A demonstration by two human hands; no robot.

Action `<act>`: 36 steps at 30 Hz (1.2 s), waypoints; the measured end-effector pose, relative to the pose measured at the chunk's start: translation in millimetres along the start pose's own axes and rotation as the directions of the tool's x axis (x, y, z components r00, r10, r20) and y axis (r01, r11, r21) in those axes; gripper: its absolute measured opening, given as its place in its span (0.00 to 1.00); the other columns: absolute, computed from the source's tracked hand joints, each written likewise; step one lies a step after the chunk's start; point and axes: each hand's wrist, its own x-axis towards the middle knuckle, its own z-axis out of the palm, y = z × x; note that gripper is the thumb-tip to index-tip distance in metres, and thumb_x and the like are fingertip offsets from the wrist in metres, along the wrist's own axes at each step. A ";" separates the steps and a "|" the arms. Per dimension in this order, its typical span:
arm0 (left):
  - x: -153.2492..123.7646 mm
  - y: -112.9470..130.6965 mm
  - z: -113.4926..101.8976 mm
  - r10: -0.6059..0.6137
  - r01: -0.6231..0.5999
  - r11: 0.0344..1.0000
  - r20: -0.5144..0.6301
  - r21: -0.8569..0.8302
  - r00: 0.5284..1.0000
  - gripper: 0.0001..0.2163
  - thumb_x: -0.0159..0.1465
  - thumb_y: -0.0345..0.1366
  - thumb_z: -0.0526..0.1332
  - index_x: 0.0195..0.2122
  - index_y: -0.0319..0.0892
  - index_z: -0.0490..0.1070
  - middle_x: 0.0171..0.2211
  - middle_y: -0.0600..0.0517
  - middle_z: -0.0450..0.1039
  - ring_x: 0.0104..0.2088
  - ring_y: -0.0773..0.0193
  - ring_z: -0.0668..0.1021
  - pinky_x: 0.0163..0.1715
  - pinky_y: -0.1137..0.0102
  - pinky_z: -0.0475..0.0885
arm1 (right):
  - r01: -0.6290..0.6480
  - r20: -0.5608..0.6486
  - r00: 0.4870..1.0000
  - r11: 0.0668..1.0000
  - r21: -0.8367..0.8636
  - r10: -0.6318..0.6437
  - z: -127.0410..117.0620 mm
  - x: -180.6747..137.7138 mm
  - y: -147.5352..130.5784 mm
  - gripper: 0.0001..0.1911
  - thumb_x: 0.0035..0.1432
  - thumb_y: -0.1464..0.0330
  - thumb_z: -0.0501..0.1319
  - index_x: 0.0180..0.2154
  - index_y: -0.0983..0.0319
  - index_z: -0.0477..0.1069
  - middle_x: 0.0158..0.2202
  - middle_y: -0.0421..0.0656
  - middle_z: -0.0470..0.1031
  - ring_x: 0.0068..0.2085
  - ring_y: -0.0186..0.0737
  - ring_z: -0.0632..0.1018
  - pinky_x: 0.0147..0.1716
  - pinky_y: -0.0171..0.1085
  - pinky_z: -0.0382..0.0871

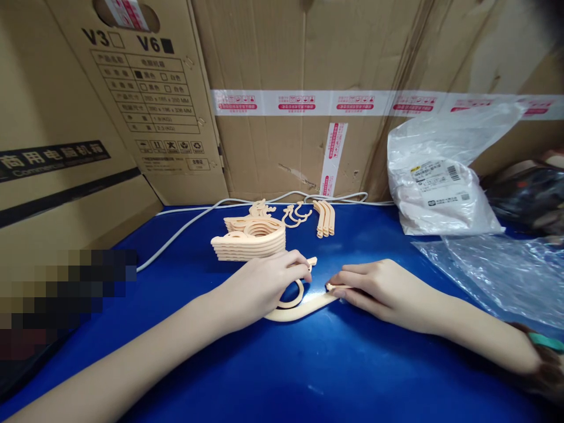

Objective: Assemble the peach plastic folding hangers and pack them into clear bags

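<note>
A beige plastic clothes hanger with a round ring in its middle lies on the blue tabletop before me. My left hand is closed over its left side, fingers bent, covering that end. A small beige tip pokes out past these fingers; whether it belongs to the hanger I cannot tell. My right hand pinches the hanger's right end between thumb and fingers. Just beyond my left hand is a neat stack of similar beige hanger pieces. Behind it are loose beige hooks and several short curved arm pieces.
Large cardboard boxes wall off the back and left. A white cable runs along the table's rear. At right stand a white plastic bag with a label and a clear plastic sheet. A dark bundle sits at far right.
</note>
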 end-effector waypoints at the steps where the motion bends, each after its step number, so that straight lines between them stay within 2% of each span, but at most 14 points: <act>1: 0.0 -0.8 0.7 -0.003 0.003 1.000 -0.005 -0.005 1.000 0.22 0.59 0.17 0.50 0.48 0.46 0.69 0.52 0.50 0.70 0.48 0.61 0.75 0.44 0.68 0.71 | 0.007 0.004 1.000 1.000 0.009 -0.007 0.5 -0.1 -0.5 0.20 0.71 0.61 0.45 0.45 0.61 0.73 0.36 0.44 0.77 0.33 0.38 0.78 0.32 0.35 0.65; 6: -0.2 2.1 -0.3 0.000 0.000 1.000 0.007 -0.026 1.000 0.21 0.62 0.19 0.51 0.51 0.46 0.68 0.53 0.50 0.70 0.50 0.60 0.75 0.45 0.67 0.71 | -0.032 -0.004 0.999 0.998 0.056 0.032 0.5 -0.7 -2.7 0.20 0.72 0.60 0.43 0.47 0.60 0.71 0.38 0.44 0.78 0.34 0.39 0.79 0.33 0.36 0.64; 10: -0.2 5.2 -3.5 0.004 -0.005 1.000 0.038 0.016 0.999 0.23 0.59 0.16 0.51 0.51 0.45 0.67 0.53 0.49 0.69 0.50 0.59 0.74 0.45 0.67 0.71 | -0.147 -0.047 0.988 0.988 0.052 0.150 -2.0 -0.3 -3.0 0.22 0.72 0.57 0.41 0.44 0.61 0.68 0.30 0.42 0.77 0.29 0.40 0.77 0.30 0.36 0.62; 14: 1.8 6.2 -3.8 -0.005 0.003 0.995 0.021 0.103 1.000 0.25 0.56 0.15 0.49 0.50 0.43 0.68 0.52 0.49 0.71 0.47 0.59 0.76 0.42 0.67 0.72 | -0.200 -0.076 0.977 0.980 0.001 0.199 -2.5 0.6 0.3 0.21 0.71 0.57 0.39 0.38 0.59 0.65 0.25 0.40 0.72 0.25 0.40 0.74 0.28 0.36 0.59; 18: 3.8 13.5 0.9 0.043 -0.036 0.985 -0.041 0.167 0.998 0.17 0.64 0.20 0.50 0.49 0.39 0.69 0.52 0.45 0.72 0.51 0.56 0.75 0.48 0.62 0.72 | -0.211 -0.076 0.975 0.976 -0.044 0.208 -0.9 0.1 3.8 0.20 0.71 0.59 0.38 0.33 0.58 0.61 0.20 0.39 0.68 0.22 0.39 0.71 0.26 0.36 0.56; 21: 3.9 24.3 5.2 0.030 -0.018 0.990 -0.086 0.137 0.996 0.11 0.70 0.30 0.51 0.50 0.38 0.69 0.53 0.43 0.72 0.55 0.54 0.73 0.54 0.59 0.70 | -0.222 -0.052 0.974 0.975 -0.020 0.220 -0.3 -1.1 4.5 0.19 0.70 0.60 0.37 0.36 0.58 0.61 0.22 0.40 0.70 0.23 0.40 0.73 0.26 0.36 0.56; 23: 3.6 30.3 7.4 0.012 -0.003 0.994 -0.081 0.109 0.997 0.13 0.70 0.36 0.53 0.52 0.37 0.68 0.56 0.42 0.70 0.58 0.53 0.70 0.56 0.58 0.68 | -0.227 -0.041 0.973 0.974 -0.003 0.227 -0.7 -2.0 4.2 0.19 0.70 0.60 0.36 0.37 0.59 0.61 0.23 0.41 0.71 0.25 0.41 0.74 0.28 0.37 0.58; 26: 3.5 33.1 9.7 -0.026 0.031 0.997 -0.077 0.076 0.997 0.18 0.68 0.42 0.58 0.54 0.36 0.66 0.58 0.40 0.68 0.60 0.50 0.68 0.58 0.56 0.66 | -0.223 -0.051 0.973 0.975 0.005 0.223 -2.2 -2.6 3.7 0.20 0.69 0.61 0.36 0.31 0.58 0.60 0.25 0.43 0.72 0.26 0.41 0.74 0.29 0.38 0.59; 31: 4.5 26.7 11.9 -0.057 0.058 0.998 -0.082 0.004 0.995 0.17 0.65 0.42 0.62 0.52 0.39 0.66 0.59 0.42 0.66 0.62 0.51 0.66 0.60 0.55 0.63 | -0.169 -0.115 0.978 0.985 0.045 0.173 -3.8 -0.9 1.8 0.23 0.71 0.61 0.37 0.27 0.59 0.60 0.26 0.41 0.70 0.26 0.37 0.70 0.30 0.37 0.59; 36: 5.2 23.7 12.1 -0.028 0.026 0.998 -0.039 -0.053 0.999 0.06 0.67 0.38 0.59 0.42 0.42 0.67 0.57 0.43 0.68 0.63 0.54 0.64 0.59 0.58 0.65 | -0.105 -0.080 0.990 0.988 0.110 0.115 -3.5 0.6 -1.4 0.22 0.72 0.58 0.40 0.33 0.60 0.65 0.33 0.43 0.72 0.33 0.39 0.73 0.36 0.37 0.63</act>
